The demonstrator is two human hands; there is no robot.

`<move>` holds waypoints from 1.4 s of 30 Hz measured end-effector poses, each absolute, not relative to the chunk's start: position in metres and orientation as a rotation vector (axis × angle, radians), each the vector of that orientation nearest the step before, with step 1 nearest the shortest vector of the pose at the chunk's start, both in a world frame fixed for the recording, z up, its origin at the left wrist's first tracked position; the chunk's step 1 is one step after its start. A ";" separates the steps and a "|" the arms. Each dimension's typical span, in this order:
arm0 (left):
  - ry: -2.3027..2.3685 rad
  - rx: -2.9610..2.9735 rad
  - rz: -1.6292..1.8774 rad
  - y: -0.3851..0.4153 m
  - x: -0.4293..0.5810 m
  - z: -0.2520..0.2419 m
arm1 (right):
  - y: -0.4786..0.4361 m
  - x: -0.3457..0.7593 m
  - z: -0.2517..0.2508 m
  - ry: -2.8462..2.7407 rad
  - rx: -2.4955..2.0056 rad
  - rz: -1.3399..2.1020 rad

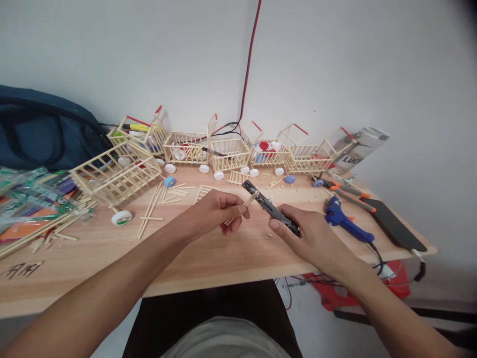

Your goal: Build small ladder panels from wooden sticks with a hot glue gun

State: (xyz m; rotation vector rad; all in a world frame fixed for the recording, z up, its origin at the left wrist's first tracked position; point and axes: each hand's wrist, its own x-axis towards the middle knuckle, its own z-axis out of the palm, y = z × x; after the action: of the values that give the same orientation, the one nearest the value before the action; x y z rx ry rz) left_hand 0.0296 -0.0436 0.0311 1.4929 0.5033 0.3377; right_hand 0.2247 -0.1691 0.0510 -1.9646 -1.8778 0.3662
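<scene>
My left hand (218,211) pinches a thin wooden stick (249,200) between thumb and fingers, above the wooden table (112,258). My right hand (311,238) grips the handles of black cutting pliers (266,203), whose jaws reach the far end of the stick. Both hands hover over the middle of the table, near its front edge.
A row of small stick-built carts (227,151) with white and blue bottle-cap wheels lines the wall. A larger stick cart (115,174) and loose sticks (151,211) lie left. A blue glue gun (345,221), orange-handled pliers (346,191) and a black blade (395,226) lie right.
</scene>
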 end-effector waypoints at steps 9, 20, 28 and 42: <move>0.478 1.479 0.320 -0.044 0.030 0.027 | -0.169 0.228 0.050 -1.889 -1.965 0.492; 0.389 1.523 0.314 -0.041 0.028 0.026 | -0.167 0.226 0.049 -1.903 -1.999 0.517; 0.382 1.501 0.305 -0.045 0.029 0.028 | -0.173 0.227 0.050 -1.962 -2.049 0.551; 0.393 1.555 0.378 -0.042 0.027 0.030 | -0.162 0.237 0.035 -1.993 -1.965 0.355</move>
State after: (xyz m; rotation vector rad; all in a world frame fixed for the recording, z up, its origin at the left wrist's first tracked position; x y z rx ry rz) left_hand 0.0266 -0.0423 0.0299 1.5549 0.3931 0.3785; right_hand 0.2369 -0.1622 0.0347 -1.9651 -1.9927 0.3550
